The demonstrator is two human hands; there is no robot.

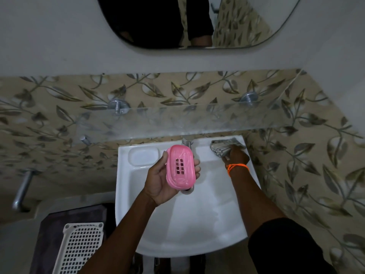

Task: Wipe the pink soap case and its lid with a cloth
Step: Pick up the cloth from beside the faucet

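Note:
My left hand [158,180] holds the pink soap case [180,167] over the middle of the white sink [197,224], its slotted side facing me. A separate lid cannot be told apart from the case. At the sink's back right corner lies a grey patterned cloth [223,146], and my right hand [236,156], with an orange thread at the wrist, closes its fingers on it.
A metal tap [187,143] stands behind the case, partly hidden. A moulded soap recess [143,156] is at the sink's back left. A glass shelf [177,119] juts out above. A white perforated basket [79,248] sits lower left, and a metal pipe [21,190] at the far left.

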